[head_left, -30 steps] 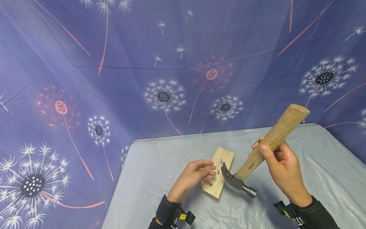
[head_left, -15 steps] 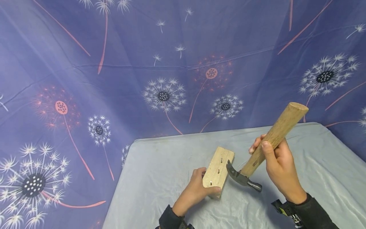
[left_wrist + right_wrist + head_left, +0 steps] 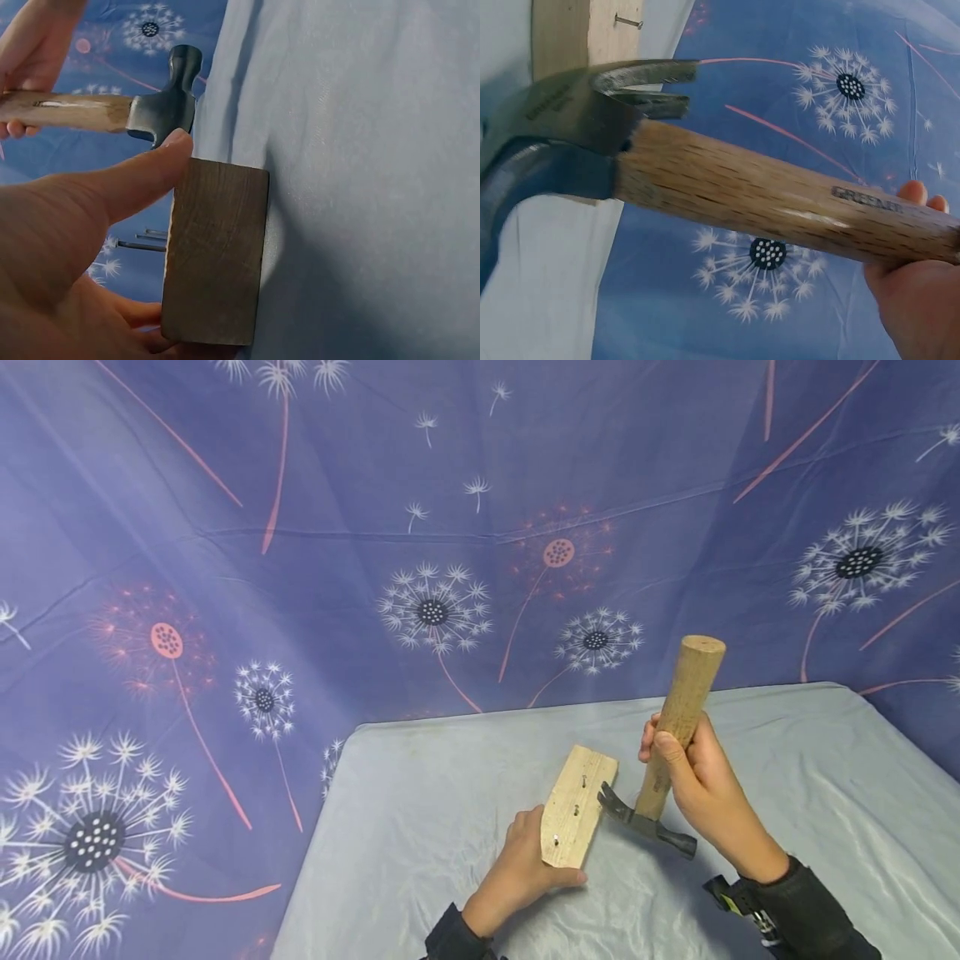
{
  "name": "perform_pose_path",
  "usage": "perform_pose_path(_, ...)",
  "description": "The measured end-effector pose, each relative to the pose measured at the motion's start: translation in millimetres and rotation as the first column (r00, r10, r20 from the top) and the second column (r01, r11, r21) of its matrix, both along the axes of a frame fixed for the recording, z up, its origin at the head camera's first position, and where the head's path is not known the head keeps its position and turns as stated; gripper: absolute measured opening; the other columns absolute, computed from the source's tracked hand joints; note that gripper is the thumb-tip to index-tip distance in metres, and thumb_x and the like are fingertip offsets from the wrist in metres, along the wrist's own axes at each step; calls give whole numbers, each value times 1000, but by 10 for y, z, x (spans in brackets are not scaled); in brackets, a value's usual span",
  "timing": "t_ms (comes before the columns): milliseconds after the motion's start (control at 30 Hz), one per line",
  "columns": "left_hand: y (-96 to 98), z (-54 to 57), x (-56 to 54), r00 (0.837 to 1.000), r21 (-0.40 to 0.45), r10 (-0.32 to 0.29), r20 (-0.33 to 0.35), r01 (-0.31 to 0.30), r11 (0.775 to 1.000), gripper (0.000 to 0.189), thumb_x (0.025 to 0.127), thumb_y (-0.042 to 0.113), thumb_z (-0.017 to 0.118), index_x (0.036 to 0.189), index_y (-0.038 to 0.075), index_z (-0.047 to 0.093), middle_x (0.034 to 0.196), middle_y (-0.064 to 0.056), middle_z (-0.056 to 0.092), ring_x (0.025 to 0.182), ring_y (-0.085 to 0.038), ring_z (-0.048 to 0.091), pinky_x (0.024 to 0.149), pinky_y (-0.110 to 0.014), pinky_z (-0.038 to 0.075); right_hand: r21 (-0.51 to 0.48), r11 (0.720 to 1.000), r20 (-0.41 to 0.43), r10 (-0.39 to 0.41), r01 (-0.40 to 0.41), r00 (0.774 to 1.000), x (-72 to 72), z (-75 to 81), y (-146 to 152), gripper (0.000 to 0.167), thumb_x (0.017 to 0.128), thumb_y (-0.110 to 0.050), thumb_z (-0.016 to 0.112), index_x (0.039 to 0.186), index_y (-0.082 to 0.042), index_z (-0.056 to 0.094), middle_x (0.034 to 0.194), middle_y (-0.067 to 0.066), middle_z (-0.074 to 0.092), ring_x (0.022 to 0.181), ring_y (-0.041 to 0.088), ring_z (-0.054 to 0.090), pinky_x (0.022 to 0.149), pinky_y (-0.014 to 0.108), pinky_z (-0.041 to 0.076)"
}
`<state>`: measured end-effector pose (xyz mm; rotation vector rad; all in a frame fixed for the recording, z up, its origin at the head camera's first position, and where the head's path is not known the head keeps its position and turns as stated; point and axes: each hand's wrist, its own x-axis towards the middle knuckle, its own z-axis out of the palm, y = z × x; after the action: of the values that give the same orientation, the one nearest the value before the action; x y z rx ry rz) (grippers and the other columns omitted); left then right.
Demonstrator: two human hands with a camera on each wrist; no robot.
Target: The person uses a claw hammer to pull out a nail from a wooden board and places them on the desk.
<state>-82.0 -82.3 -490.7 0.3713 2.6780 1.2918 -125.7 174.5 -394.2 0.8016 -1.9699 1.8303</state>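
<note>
A pale wooden block lies on the cloth with three nails standing up from its top face. My left hand grips the block's near end, thumb on one side and fingers on the other. In the left wrist view, nail shanks stick out of the block. My right hand holds a claw hammer midway along its wooden handle, butt end up. Just right of the block hangs the hammer head, its claw toward the nails. The right wrist view shows the forked claw close up.
A light grey-blue cloth covers the table. Behind it and to the left hangs a purple-blue curtain with dandelion prints. Dark straps with small cameras sit at the wrists.
My left hand has come down from over the nails and taken hold of the block's near end. The hammer's handle has swung left to stand more upright; its head has shifted slightly right.
</note>
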Motion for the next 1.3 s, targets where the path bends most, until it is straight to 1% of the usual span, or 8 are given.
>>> perform_pose_path(233, 9, -32, -8, 999, -20, 10, -37, -10, 1000, 100, 70, 34, 102, 153, 10, 52, 133, -4, 59, 123, -23, 51, 99, -38, 47, 159, 987, 34, 25, -30, 999, -57, 25, -166, 22, 114, 4, 37, 135, 1, 40, 106, 16, 53, 91, 25, 58, 82, 26, 52)
perform_pose_path(333, 12, -33, -29, 999, -17, 6, -33, -7, 1000, 100, 70, 36, 102, 154, 12, 52, 133, -3, 59, 122, -22, 52, 98, -37, 47, 268, 963, 63, -10, -7, 998, -91, 78, -239, 17, 115, -4, 40, 132, 0, 41, 104, 12, 55, 88, 23, 59, 77, 29, 52)
perform_pose_path(467, 13, -43, -50, 1000, -18, -2, -15, 1, 1000, 100, 71, 38, 102, 154, 15, 52, 132, 0, 60, 119, -19, 53, 94, -35, 47, 394, 919, 109, -35, -11, 993, -135, 148, -351, 19, 116, -15, 45, 131, -3, 43, 104, 9, 59, 92, 21, 63, 81, 36, 57)
perform_pose_path(600, 20, -50, -46, 1000, 1, -9, 14, 9, 1000, 101, 71, 38, 102, 156, 16, 51, 133, 4, 60, 118, -16, 52, 93, -34, 47, 426, 903, 165, -12, -61, 986, -184, 191, -433, 19, 116, -18, 46, 128, -4, 43, 107, 11, 60, 97, 24, 65, 85, 43, 58)
perform_pose_path(767, 15, -45, -26, 1000, 4, -7, 29, 7, 1000, 102, 72, 39, 102, 157, 15, 50, 134, 5, 59, 118, -15, 51, 93, -34, 47, 469, 877, 181, 22, -106, 983, -267, 212, -544, 17, 116, -20, 47, 124, -5, 42, 97, 8, 57, 82, 20, 58, 69, 35, 50)
perform_pose_path(900, -16, -33, -2, 999, 4, 4, 42, -4, 1000, 103, 74, 40, 100, 159, 15, 47, 136, 4, 59, 118, -16, 51, 92, -35, 47, 492, 860, 180, 54, -137, 982, -334, 201, -676, 16, 116, -24, 47, 122, -9, 44, 90, 6, 54, 75, 18, 52, 66, 34, 46)
perform_pose_path(1067, -42, -34, 9, 999, -1, 4, 46, -4, 1000, 105, 77, 42, 98, 162, 14, 43, 143, 0, 58, 122, -20, 51, 95, -37, 48, 487, 853, 207, 96, -188, 974, -397, 189, -793, 17, 116, -29, 48, 118, -13, 45, 85, 4, 46, 66, 16, 41, 60, 31, 39)
perform_pose_path(1300, -50, -36, 5, 998, -15, 13, 58, -12, 1000, 107, 79, 45, 96, 164, 14, 40, 151, -2, 55, 128, -25, 51, 99, -40, 47, 488, 853, 232, 75, -183, 970, -465, 170, -880, 23, 115, -35, 51, 123, -14, 49, 83, 4, 45, 65, 16, 40, 61, 32, 39)
